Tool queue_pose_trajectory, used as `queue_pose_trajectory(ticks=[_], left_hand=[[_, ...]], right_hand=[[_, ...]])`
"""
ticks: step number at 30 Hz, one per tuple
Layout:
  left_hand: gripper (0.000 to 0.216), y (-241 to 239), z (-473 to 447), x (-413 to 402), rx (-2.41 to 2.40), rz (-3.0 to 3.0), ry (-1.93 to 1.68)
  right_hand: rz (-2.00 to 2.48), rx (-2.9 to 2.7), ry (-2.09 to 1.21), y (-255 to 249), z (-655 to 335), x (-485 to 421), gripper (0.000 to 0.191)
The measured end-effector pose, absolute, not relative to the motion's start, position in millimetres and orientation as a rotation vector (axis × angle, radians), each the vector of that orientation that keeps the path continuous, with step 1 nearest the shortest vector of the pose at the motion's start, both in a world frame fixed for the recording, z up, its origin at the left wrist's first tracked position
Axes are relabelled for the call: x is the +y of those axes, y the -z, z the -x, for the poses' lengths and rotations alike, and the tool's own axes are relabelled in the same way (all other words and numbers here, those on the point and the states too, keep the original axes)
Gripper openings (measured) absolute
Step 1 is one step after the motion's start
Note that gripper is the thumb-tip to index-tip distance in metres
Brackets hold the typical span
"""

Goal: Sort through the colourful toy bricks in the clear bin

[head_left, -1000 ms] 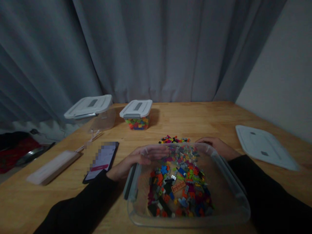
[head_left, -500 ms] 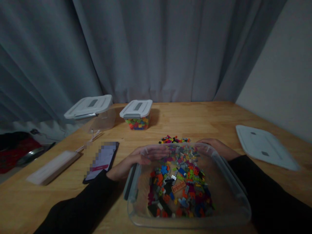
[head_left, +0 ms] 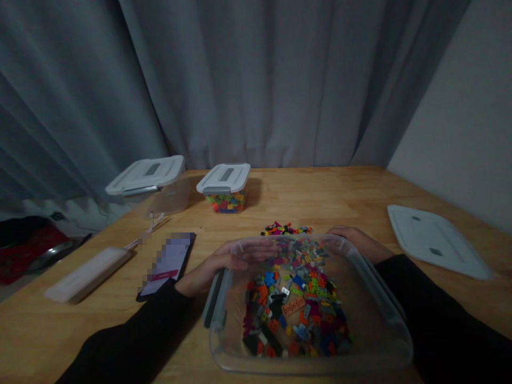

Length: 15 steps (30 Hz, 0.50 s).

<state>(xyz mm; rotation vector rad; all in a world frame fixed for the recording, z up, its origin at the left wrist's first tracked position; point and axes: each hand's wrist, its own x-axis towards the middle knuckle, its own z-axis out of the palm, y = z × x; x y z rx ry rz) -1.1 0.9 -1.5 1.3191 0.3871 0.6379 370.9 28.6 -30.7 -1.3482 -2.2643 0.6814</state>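
Observation:
A large clear plastic bin [head_left: 312, 367] stands on the wooden table [head_left: 320, 197] right in front of me. A heap of small colourful bricks [head_left: 296, 306] lies inside it. My left hand [head_left: 224, 262] wraps around the bin's far left corner, beside its grey latch [head_left: 214, 298]. My right hand [head_left: 358, 240] is against the far right corner, partly hidden by the rim. Both sleeves are black. Just beyond the bin, a small pile of loose bricks [head_left: 285, 230] sits on the table.
A phone [head_left: 168, 262] with a lit screen and a pale flat case [head_left: 86, 274] lie to the left. At the back stand a closed box of bricks [head_left: 226, 188] and a clear lidded box [head_left: 150, 181]. A white lid [head_left: 436, 240] lies on the right, near the wall.
The bin's near rim has sunk very slightly in view. Both hands stay where they were on its far corners.

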Motion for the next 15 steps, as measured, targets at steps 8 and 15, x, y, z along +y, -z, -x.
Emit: queue_pose_trajectory(ticks=[8,15], left_hand=[[0.071,12.0,5.5,7.7,0.337,-1.365,-0.627],[0.07,9.4,4.6,6.7,0.356,-1.348,-0.615]], right_hand=[[1.322,-2.214,-0.639,41.3,-376.1,35.2,0.034],[1.336,-2.252,-0.63,35.4,-371.0,30.8,0.033]])
